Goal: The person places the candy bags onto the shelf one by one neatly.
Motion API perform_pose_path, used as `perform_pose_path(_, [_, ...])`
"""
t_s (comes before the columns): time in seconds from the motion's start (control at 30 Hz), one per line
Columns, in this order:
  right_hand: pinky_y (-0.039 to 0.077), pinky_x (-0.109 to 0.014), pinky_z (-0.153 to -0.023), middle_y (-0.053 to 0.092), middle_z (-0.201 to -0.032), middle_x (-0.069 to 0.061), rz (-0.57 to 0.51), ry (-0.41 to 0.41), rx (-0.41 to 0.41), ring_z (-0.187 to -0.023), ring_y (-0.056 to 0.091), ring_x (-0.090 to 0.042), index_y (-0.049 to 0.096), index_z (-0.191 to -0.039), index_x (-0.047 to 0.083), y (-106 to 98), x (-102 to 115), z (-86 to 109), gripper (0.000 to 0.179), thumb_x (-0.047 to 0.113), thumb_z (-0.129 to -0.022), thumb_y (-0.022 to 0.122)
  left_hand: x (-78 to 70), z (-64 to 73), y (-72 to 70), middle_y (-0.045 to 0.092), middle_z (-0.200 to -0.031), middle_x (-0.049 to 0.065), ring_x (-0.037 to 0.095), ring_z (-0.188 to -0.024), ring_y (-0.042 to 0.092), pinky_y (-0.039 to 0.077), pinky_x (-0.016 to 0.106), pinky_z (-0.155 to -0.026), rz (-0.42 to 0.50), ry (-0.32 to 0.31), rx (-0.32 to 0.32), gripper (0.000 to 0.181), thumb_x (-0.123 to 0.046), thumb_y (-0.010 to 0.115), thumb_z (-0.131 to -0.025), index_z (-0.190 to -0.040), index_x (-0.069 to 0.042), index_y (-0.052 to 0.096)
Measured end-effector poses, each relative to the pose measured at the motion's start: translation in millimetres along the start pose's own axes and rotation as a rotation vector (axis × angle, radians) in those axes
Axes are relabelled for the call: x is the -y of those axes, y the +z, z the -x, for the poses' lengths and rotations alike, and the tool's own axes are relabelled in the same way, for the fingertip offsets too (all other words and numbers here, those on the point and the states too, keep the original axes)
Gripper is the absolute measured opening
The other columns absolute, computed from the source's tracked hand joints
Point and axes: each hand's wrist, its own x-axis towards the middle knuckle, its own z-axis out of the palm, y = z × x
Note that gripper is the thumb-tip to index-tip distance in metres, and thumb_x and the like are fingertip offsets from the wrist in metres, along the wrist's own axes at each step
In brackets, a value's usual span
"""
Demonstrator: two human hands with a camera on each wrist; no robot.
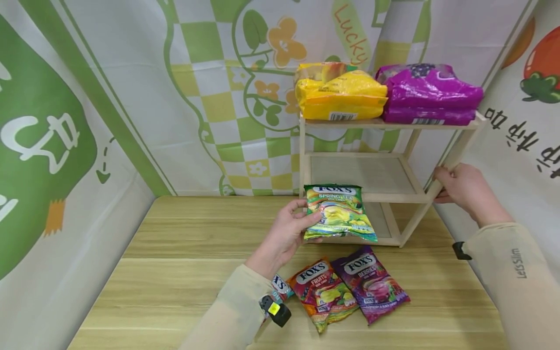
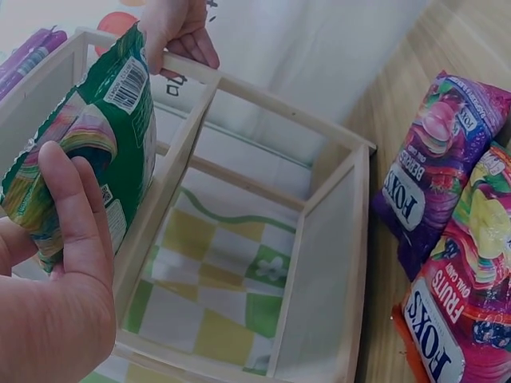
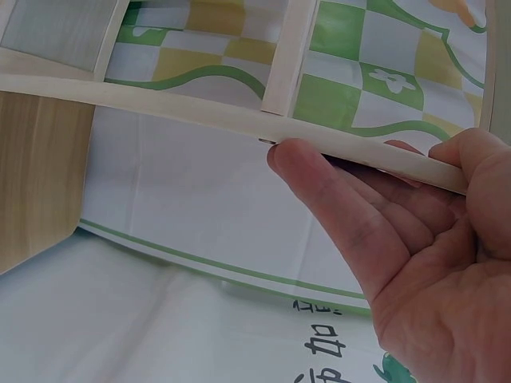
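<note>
My left hand [image 1: 283,234] holds a green Fox's Spring Tea candy bag [image 1: 338,213] by its left side, thumb in front and fingers behind. The bag is in front of the middle tier of a small wooden shelf rack [image 1: 395,198]; whether it touches the rack cannot be told. In the left wrist view, the fingers [image 2: 73,199] lie across the back of the bag, where a barcode shows. My right hand [image 1: 467,190] grips the rack's right upright. The right wrist view shows the thumb and fingers on either side of that wooden post [image 3: 200,116].
On the top tier sit a yellow bag [image 1: 341,97] and a purple bag [image 1: 430,95]. A red Fox's Fruits bag [image 1: 324,291] and a purple Fox's Berries bag [image 1: 371,284] lie on the wooden table [image 1: 183,253] before the rack. My left wrist partly hides a teal bag [image 1: 281,288].
</note>
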Motion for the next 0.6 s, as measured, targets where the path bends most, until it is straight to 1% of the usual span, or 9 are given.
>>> perform_pose_path(0.13, [0.065, -0.033, -0.071, 0.064, -0.109, -0.041, -0.008, 0.003, 0.001, -0.075, 0.074, -0.018, 0.049, -0.121, -0.021, -0.2, 0.2, 0.1, 0.056, 0.031, -0.110, 0.032, 1.1, -0.5, 0.5, 0.067, -0.117, 0.015, 0.021, -0.091, 0.070, 0.064, 0.038, -0.075, 0.023, -0.002, -0.008, 0.047, -0.007, 0.070, -0.096, -0.138, -0.006, 0.047])
perform_pose_path(0.37, [0.065, -0.035, -0.071, 0.066, -0.104, -0.038, -0.011, 0.008, 0.008, -0.074, 0.074, -0.017, 0.049, -0.121, -0.022, -1.0, -0.2, 0.1, 0.058, 0.032, -0.110, 0.032, 2.6, -0.1, 0.9, 0.066, -0.122, 0.018, 0.022, -0.089, 0.073, 0.065, 0.036, -0.074, 0.066, 0.000, -0.007, 0.050, -0.007, 0.070, -0.096, -0.140, -0.006, 0.046])
perform_pose_path(0.6, [0.065, -0.034, -0.071, 0.065, -0.106, -0.040, -0.009, 0.007, 0.008, -0.074, 0.074, -0.017, 0.048, -0.122, -0.022, -0.5, -0.1, -0.2, 0.057, 0.031, -0.110, 0.032, 3.3, 0.0, 1.6, 0.065, -0.126, 0.019, 0.022, -0.090, 0.073, 0.065, 0.035, -0.075, 0.114, 0.009, -0.008, 0.053, -0.009, 0.069, -0.098, -0.144, -0.006, 0.042])
